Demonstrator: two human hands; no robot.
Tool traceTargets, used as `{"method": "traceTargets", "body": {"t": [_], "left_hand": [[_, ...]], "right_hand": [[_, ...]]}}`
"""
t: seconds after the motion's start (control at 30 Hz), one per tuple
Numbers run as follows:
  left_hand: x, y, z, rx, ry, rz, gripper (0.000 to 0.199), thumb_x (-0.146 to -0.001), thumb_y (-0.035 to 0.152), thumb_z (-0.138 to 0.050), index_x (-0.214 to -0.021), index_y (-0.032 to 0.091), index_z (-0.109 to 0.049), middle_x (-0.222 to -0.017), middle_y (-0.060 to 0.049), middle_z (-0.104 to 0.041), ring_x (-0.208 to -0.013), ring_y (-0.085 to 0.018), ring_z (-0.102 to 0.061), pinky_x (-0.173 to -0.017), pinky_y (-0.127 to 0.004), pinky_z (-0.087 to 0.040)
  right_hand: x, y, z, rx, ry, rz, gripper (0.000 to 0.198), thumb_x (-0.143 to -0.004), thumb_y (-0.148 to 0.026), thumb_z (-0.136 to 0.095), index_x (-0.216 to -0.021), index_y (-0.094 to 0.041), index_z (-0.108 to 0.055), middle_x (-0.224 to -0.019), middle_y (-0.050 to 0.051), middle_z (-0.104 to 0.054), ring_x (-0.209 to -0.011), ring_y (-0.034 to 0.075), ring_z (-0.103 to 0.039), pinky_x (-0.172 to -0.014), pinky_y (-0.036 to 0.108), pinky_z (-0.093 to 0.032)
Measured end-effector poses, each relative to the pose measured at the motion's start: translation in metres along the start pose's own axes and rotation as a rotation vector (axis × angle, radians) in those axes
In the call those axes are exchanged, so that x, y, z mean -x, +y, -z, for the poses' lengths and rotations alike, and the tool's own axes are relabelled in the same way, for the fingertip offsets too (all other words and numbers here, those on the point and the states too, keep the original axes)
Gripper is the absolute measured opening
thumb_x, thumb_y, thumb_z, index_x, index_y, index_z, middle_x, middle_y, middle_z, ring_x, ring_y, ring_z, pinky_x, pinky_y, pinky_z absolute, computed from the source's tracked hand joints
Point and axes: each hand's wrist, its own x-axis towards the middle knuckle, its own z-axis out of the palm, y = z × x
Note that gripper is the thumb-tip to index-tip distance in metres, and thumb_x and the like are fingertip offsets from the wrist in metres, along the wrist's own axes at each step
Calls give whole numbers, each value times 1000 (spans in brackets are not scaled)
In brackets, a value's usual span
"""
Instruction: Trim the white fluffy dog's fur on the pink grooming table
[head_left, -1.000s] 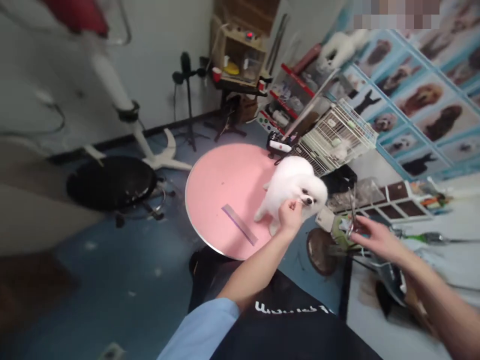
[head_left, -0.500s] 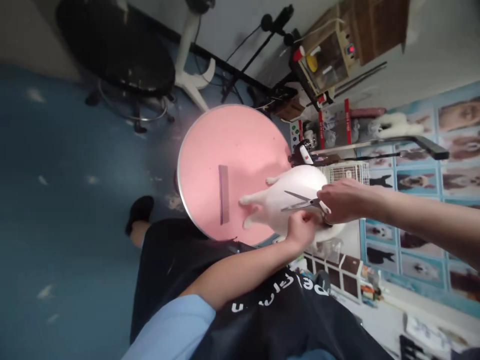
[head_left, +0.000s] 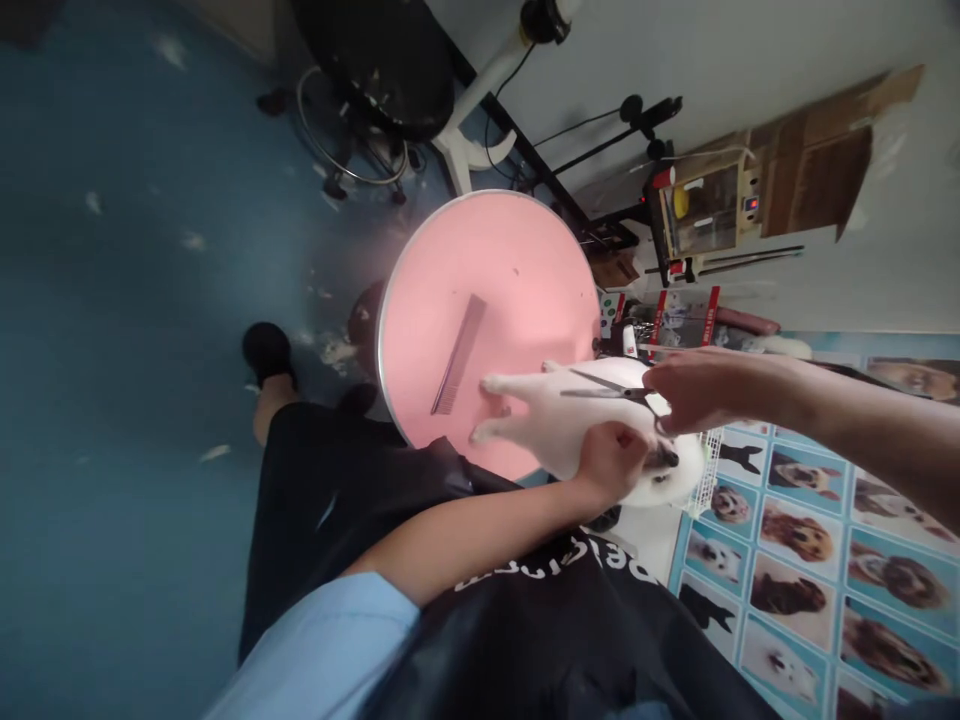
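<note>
A white dog [head_left: 551, 415] is on a round pink table [head_left: 450, 240], its legs against the tabletop and its dark nose toward the right. Fingers curled, my left hand [head_left: 613, 462] grips the dog under its chin. My right hand [head_left: 679, 390] holds scissors [head_left: 611, 388] by the handles, with the blades spread over the dog's white body, above my left hand. Whether the blades touch the fur, I cannot tell. On the tabletop left of the dog's paws lies a metal comb [head_left: 459, 355].
A black round stool [head_left: 382, 60] stands beyond the table. Behind the dog are a white wire cage [head_left: 709, 470] and a wall of dog posters [head_left: 795, 550]. A wooden box with a clear front [head_left: 705, 210] is at the upper right. Hair tufts lie on the blue floor [head_left: 150, 400].
My view has turned, so the table and room appear shifted and the dog's face shows more. Both hands keep their hold, and the scissor blades look slightly closer together.
</note>
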Motion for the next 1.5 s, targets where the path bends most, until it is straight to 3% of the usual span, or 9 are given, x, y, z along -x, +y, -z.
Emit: {"method": "traceTargets", "body": {"t": [0.17,0.3,0.43,0.7,0.87,1.0,1.1,1.27,1.5], "left_hand": [[1,-5,1,39,-32,-9,30,-73,20,-57,-47,17,-43,-49,3,-42,-53,-9,-37,-53,-27,-28],[4,-4,2,7,-24,34,26,-73,19,-57,-49,16,-46,-50,3,-42,-52,-8,-36,-53,-26,-28],[5,-1,4,-7,-43,58,30,-73,17,-56,-47,17,-41,-48,4,-36,-51,-8,-32,-51,-26,-24],[10,8,7,-53,-56,132,29,-75,19,-56,-49,16,-45,-50,3,-41,-53,-9,-37,-53,-26,-28],[11,8,10,-87,-60,192,18,-75,19,-59,-58,14,-57,-57,0,-52,-59,-11,-45,-59,-27,-35],[12,8,12,-105,-45,218,24,-75,21,-60,-54,15,-51,-53,2,-45,-56,-11,-39,-57,-27,-32],[11,8,13,-125,-63,225,25,-75,21,-59,-53,16,-49,-51,4,-40,-54,-9,-35,-54,-26,-28],[10,8,13,-122,-74,235,24,-77,29,-61,-59,14,-56,-54,4,-46,-55,-9,-39,-54,-23,-30],[6,8,14,-141,-67,224,19,-74,27,-62,-60,15,-57,-54,5,-47,-55,-9,-40,-54,-23,-31]], "right_hand": [[0,-3,5,62,-92,7,19,-71,-20,-59,-85,-12,-70,-75,11,-66,-57,12,-47,-54,29,-30],[2,-3,1,-11,-98,-14,25,-73,-31,-62,-89,-14,-69,-81,12,-67,-60,15,-50,-54,29,-32],[1,1,-7,-44,-97,3,15,-71,-18,-61,-83,-15,-69,-79,11,-67,-62,15,-53,-56,29,-33],[0,1,-2,-53,-148,33,20,-72,-18,-56,-86,-12,-70,-78,12,-67,-59,15,-52,-53,29,-32],[-5,14,-1,-118,-189,10,30,-73,-32,-62,-92,-10,-69,-83,13,-67,-63,16,-52,-55,29,-33],[-7,26,-2,-147,-217,8,20,-74,-20,-58,-88,-10,-68,-81,11,-67,-63,15,-51,-58,28,-34],[-9,34,-7,-245,-248,-21,29,-75,-33,-62,-94,-11,-67,-84,10,-67,-66,16,-53,-58,29,-35],[-11,44,-15,-313,-250,-12,22,-73,-21,-58,-92,-12,-67,-84,10,-68,-70,17,-56,-62,29,-37],[-14,49,-21,-371,-264,2,28,-74,-23,-58,-99,-12,-66,-89,10,-69,-74,19,-58,-64,30,-39]]}}
